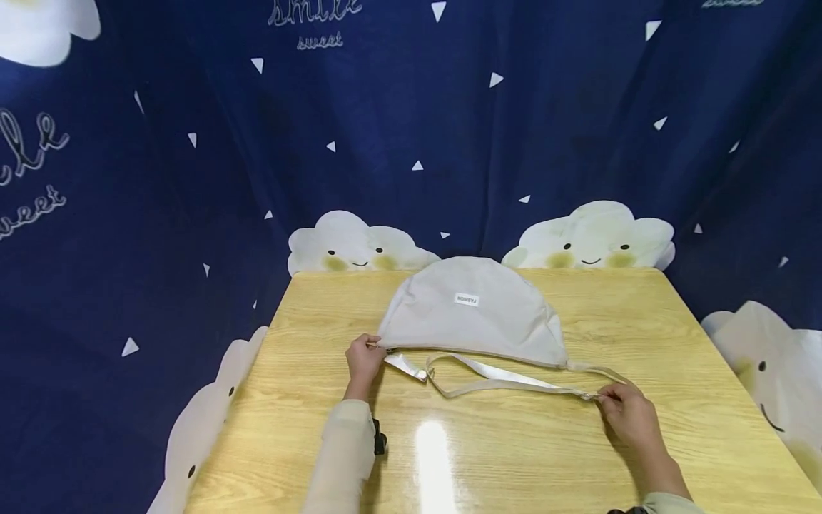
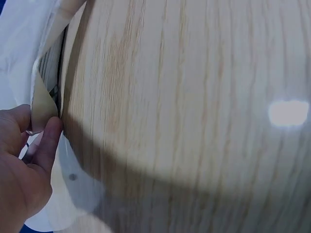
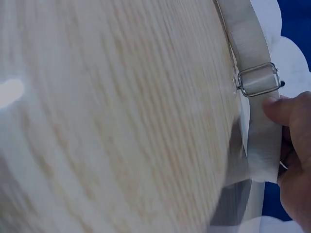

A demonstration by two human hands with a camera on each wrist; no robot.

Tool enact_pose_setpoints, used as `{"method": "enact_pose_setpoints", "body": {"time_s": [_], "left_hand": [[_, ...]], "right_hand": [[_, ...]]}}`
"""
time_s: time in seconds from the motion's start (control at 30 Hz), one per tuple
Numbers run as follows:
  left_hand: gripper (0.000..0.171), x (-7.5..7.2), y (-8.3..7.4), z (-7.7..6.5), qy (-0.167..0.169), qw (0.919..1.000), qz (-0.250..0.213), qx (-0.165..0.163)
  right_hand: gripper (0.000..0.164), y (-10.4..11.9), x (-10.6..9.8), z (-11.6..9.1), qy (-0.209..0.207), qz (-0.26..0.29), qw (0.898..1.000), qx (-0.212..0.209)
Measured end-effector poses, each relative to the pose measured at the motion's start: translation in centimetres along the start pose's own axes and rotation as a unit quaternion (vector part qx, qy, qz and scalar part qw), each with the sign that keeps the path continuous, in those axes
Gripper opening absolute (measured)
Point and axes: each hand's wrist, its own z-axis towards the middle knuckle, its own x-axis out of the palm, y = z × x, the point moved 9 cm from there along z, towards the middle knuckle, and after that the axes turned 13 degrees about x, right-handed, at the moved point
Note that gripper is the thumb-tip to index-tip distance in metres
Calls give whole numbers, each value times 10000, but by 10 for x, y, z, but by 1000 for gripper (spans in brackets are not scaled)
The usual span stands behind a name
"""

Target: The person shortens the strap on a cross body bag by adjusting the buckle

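Observation:
A pale beige half-moon shoulder bag lies with its curved side toward the back, its small "FASHION" label upside down. My left hand pinches the bag's left corner between thumb and fingers; the left wrist view shows the folded fabric corner there. Along the bag's near edge runs its flat strap, looped and partly twisted. My right hand holds the strap at the right, thumb on top. In the right wrist view a metal slider buckle sits on the strap just beyond that thumb.
Everything rests on a light wooden table with a bright light reflection near its front. A dark blue curtain with clouds and white triangles surrounds the back and sides. A black wrist camera is on the left forearm.

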Motion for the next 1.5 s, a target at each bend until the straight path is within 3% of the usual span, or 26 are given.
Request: {"method": "enact_pose_setpoints", "body": {"time_s": [0.23,0.43,0.67,0.83,1.0,1.33,1.5], "left_hand": [[21,6,0,-5,43,9998,-141,-162],[18,10,-4,-7,-168,9992,-328,-148],[18,13,-6,-2,-184,9995,-227,-150],[26,14,-6,-5,6,9994,-252,-238],[36,13,-10,-8,113,9988,-443,-162],[44,18,-4,-8,-109,9948,-886,-499],[41,21,-2,-10,-187,9921,-1037,-684]], "right_hand": [[13,17,11,-5,416,12,9986,-333],[11,27,14,-11,730,56,9965,-400],[10,18,2,-4,659,-257,9972,-261],[31,17,13,-3,1057,-404,9929,-373],[49,24,28,-7,1175,-404,9907,-546],[22,41,29,-10,1021,-832,9873,-893],[31,38,27,-9,1083,-719,9882,-804]]}}
